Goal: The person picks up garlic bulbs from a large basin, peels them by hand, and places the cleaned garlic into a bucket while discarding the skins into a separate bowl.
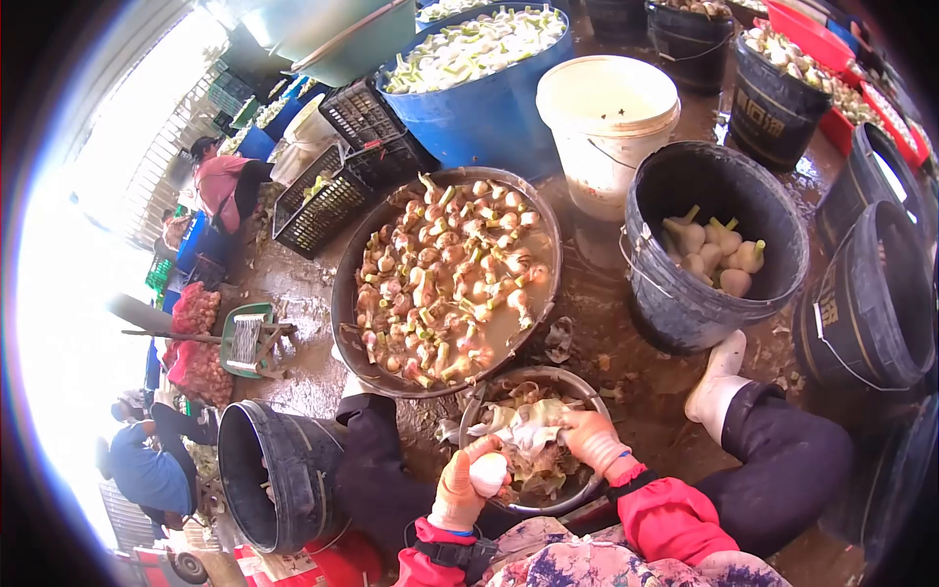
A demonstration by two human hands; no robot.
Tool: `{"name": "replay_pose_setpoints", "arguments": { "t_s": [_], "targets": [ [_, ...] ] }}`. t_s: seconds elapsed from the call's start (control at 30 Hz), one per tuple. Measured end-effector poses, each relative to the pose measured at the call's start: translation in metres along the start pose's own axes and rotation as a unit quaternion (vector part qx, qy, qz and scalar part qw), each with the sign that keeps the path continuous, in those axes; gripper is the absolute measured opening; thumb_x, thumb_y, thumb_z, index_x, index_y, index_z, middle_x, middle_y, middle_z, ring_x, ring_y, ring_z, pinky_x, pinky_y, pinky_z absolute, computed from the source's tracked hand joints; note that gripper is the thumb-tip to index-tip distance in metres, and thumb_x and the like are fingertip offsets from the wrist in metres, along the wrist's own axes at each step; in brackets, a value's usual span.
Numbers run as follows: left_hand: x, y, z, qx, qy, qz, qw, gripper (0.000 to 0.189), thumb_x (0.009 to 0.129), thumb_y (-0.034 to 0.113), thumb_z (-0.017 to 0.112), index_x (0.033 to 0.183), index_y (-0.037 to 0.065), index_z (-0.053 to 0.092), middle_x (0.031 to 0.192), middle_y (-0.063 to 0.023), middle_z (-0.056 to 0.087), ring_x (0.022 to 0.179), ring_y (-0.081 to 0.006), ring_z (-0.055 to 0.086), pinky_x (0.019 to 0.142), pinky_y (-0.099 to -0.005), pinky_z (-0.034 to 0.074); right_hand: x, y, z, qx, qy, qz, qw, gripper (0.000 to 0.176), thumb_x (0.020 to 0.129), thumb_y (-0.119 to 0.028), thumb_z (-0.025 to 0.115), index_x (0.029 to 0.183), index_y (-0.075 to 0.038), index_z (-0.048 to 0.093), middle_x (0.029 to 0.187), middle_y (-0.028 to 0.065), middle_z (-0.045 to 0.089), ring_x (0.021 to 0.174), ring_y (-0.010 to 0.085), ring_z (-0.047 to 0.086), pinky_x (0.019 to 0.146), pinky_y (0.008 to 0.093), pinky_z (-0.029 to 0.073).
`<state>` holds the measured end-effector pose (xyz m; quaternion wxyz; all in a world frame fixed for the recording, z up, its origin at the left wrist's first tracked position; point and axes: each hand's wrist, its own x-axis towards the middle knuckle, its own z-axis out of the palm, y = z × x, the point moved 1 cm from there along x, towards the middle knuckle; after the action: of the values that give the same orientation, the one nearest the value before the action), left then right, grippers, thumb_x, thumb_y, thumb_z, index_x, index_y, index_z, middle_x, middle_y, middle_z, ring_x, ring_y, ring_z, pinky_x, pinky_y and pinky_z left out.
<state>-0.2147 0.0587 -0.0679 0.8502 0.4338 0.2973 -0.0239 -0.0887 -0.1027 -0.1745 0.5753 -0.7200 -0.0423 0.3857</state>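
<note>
Low in the head view, my left hand (458, 492), in a pale glove, is closed around a peeled white garlic bulb (488, 474). My right hand (593, 441), also gloved, is over the right part of a small basin (599, 399) of peelings, its fingers at pale loose skins (533, 430). Whether it grips them is unclear. Beyond the small basin, a wide round tub (342, 328) holds many unpeeled bulbs with cut stems in muddy water. To its right, a black bucket (675, 313) has several peeled bulbs (719, 256) inside.
A white bucket (597, 147) and a blue tub (469, 122) of garlic stand behind. Black crates (318, 201) are at the left of them. Another black bucket (303, 474) lies near my left leg. Two other people (220, 186) (147, 468) work at far left.
</note>
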Motion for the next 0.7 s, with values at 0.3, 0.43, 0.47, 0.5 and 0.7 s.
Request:
{"name": "replay_pose_setpoints", "arguments": {
  "t_s": [0.3,0.43,0.47,0.5,0.7],
  "targets": [
    [0.026,-0.007,-0.006,0.502,0.046,0.185,0.844,0.077,0.072,0.064,0.067,0.109,-0.001,0.050,0.094,-0.0088,0.060,0.084,-0.0168,0.058,0.073,-0.0293,0.048,-0.029,-0.022,0.051,0.019,-0.067,-0.233,0.970,0.042,0.083,0.002,0.055,0.124,-0.005,0.054,0.114,0.0169,0.062,0.105,0.0274,0.061,0.088,0.0318,0.047],
    [0.030,-0.006,0.005,0.397,0.003,0.140,0.907,0.073,0.069,0.058,0.074,0.107,0.000,0.050,0.097,-0.0105,0.060,0.089,-0.0192,0.059,0.076,-0.0314,0.050,-0.028,-0.033,0.043,-0.007,-0.034,-0.227,0.973,0.042,0.084,0.004,0.054,0.125,-0.006,0.054,0.111,0.0131,0.063,0.099,0.0223,0.062,0.082,0.0283,0.049],
    [0.030,-0.005,0.008,0.242,0.000,0.118,0.963,0.072,0.068,0.055,0.076,0.107,0.000,0.050,0.096,-0.0103,0.060,0.089,-0.0192,0.059,0.075,-0.0306,0.050,-0.027,-0.035,0.039,-0.007,-0.034,-0.228,0.973,0.042,0.084,0.004,0.054,0.125,-0.006,0.054,0.111,0.0131,0.063,0.099,0.0223,0.062,0.082,0.0283,0.049],
    [0.034,-0.006,0.000,0.164,-0.006,0.124,0.979,0.065,0.069,0.046,0.080,0.106,0.000,0.051,0.096,-0.0091,0.061,0.085,-0.0172,0.060,0.074,-0.0287,0.051,-0.030,-0.050,0.030,0.106,-0.069,-0.134,0.983,0.041,0.084,0.005,0.055,0.124,-0.003,0.054,0.110,0.0091,0.063,0.098,0.0179,0.060,0.083,0.0264,0.048],
    [0.041,-0.010,-0.014,0.094,0.137,0.110,0.980,0.037,0.085,0.038,0.066,0.095,0.003,0.058,0.074,-0.0041,0.060,0.065,-0.0146,0.059,0.060,-0.0289,0.051,-0.033,-0.058,0.020,0.385,-0.128,-0.063,0.912,0.036,0.088,0.004,0.055,0.123,-0.003,0.055,0.097,0.0027,0.060,0.076,0.0096,0.057,0.067,0.0214,0.048]
  ]
}}
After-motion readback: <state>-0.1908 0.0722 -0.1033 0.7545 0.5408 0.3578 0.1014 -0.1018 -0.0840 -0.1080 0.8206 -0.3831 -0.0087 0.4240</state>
